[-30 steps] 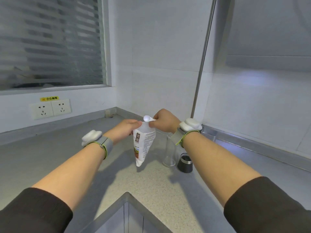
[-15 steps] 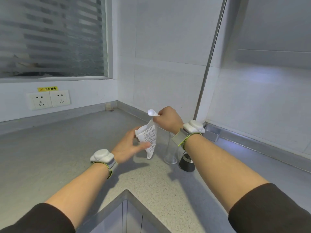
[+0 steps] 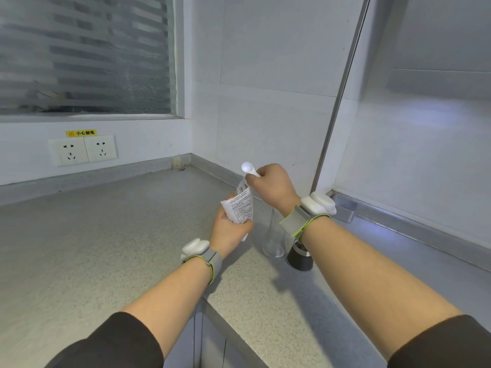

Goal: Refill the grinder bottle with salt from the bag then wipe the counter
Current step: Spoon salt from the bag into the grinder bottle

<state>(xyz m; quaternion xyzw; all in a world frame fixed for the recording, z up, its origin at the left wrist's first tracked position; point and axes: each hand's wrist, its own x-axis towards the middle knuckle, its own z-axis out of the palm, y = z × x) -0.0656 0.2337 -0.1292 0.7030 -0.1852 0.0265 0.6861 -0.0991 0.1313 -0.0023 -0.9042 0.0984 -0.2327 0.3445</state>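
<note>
White tiled walls, blinded window, twin sockets, speckled counter

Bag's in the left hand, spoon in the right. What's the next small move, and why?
Probably dip the spoon into the salt bag: the left hand grips it from below, the right hand pinches spoon and bag top together, and the glass bottle stands uncapped, seemingly empty, nearby.
</note>
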